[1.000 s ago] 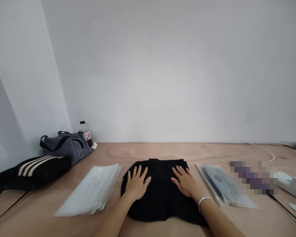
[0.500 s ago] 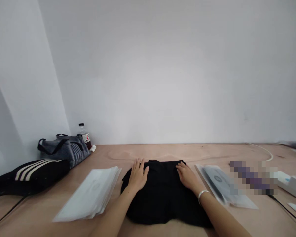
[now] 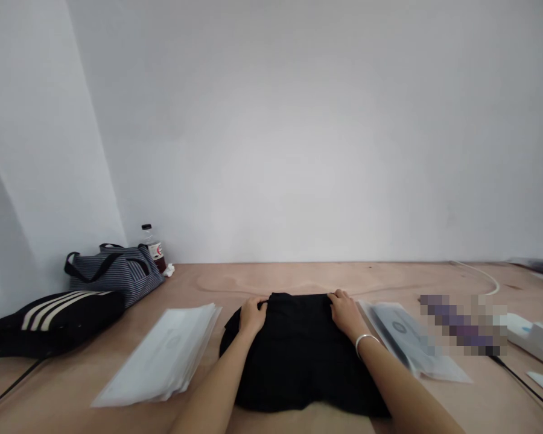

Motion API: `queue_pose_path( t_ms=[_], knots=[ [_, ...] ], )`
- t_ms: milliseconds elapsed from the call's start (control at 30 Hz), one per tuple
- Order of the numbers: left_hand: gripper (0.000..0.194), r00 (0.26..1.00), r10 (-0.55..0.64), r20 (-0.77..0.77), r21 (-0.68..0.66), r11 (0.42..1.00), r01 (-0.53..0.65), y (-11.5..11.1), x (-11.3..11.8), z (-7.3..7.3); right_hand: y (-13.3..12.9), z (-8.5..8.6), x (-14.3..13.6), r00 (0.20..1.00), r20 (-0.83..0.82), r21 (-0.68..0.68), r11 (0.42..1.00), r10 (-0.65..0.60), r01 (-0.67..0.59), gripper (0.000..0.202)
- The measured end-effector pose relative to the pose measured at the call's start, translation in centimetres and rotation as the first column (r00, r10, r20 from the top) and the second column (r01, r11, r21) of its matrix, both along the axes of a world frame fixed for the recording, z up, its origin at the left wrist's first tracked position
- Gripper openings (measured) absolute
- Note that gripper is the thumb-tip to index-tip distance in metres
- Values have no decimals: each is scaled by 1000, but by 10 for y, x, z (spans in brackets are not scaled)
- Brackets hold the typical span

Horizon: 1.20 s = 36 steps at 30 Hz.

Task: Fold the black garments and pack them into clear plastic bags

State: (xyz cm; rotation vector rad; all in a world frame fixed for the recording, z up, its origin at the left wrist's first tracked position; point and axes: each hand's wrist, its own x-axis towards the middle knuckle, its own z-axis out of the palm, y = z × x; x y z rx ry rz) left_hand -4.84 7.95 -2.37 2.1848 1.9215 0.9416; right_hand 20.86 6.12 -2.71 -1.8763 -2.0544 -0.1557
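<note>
A black garment (image 3: 303,355) lies spread on the table in front of me; its exact kind I cannot make out. At its far left edge, my left hand (image 3: 253,314) is closed, the thumb and curled fingers pinching the cloth near the corner. My right hand (image 3: 345,310), with a silver bangle at the wrist, pinches the far right corner in the same way. The fingertips of both hands are partly hidden. Left of the garment is a stack of frosted plastic bags (image 3: 163,355). To its right, another plastic bag (image 3: 407,337) has something dark inside.
A striped bag (image 3: 117,274), a black bag with white stripes (image 3: 67,319) and a bottle (image 3: 154,248) stand at the left. On the right are a blurred-out object (image 3: 461,325), a white power strip (image 3: 525,334) and cables. A wall (image 3: 298,132) rises behind the table (image 3: 235,277).
Both hands have gone from lying flat with fingers stretched on the garment to gripping its far edge. My right hand has shifted slightly outward. The garment lies almost as before.
</note>
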Motion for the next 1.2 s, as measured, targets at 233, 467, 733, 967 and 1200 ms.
queue_pose_path(
  t_ms=[233,467,733,967,1200],
  knots=[
    [19,994,-106,2,107,989,105,-17,-10,33,-11,16,10,989,-121,64,995,85,-78,28],
    [19,918,-396,-9,73,915,396,-71,-40,70,-72,50,37,830,-322,138,890,456,-435,18],
    [16,827,-556,-86,-324,800,505,-134,-58,67,-141,47,34,811,-308,-210,796,498,-568,28],
    [16,826,-554,-102,-278,813,511,-128,-36,77,-125,57,8,880,-233,-230,855,415,-464,12],
    [39,860,-443,-255,-192,894,404,-100,-6,29,-97,25,-35,915,-163,-147,908,369,-393,45]
  ],
)
